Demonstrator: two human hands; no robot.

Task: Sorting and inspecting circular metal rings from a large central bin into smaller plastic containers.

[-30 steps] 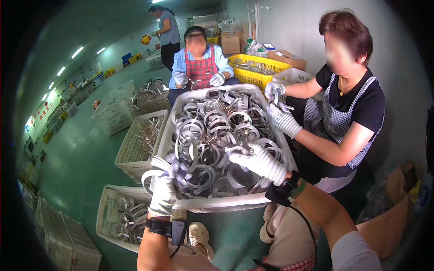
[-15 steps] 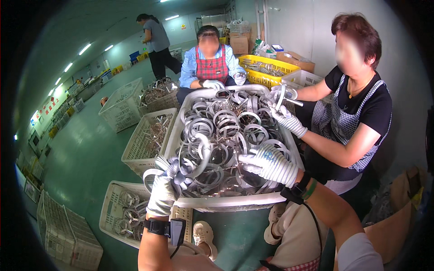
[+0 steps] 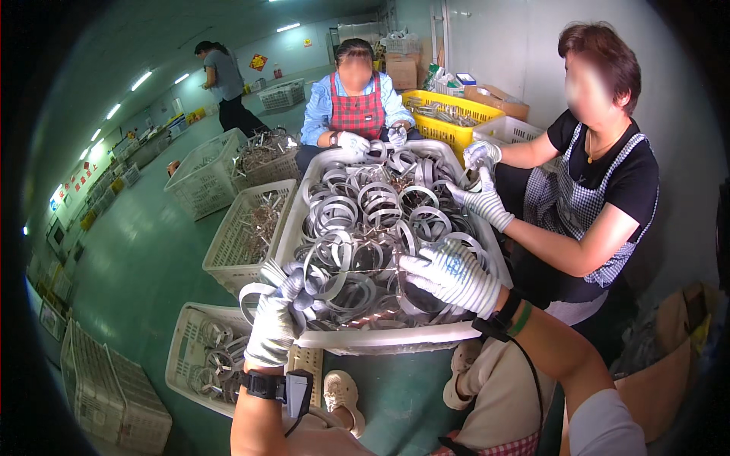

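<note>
Strip lights (image 3: 141, 80) line the ceiling (image 3: 156, 38) above a glossy green floor (image 3: 137, 258), with a pale wall (image 3: 509, 57) at right.

Gap between left hand (image 3: 275, 315) and right hand (image 3: 452, 275), narrowed by a ring (image 3: 349, 258); heaped rings (image 3: 378, 199) below; co-worker's hands (image 3: 485, 205) beside the bin's right rim (image 3: 490, 243).

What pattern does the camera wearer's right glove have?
The right glove is white with thin grey stripes; best view: head.
</note>
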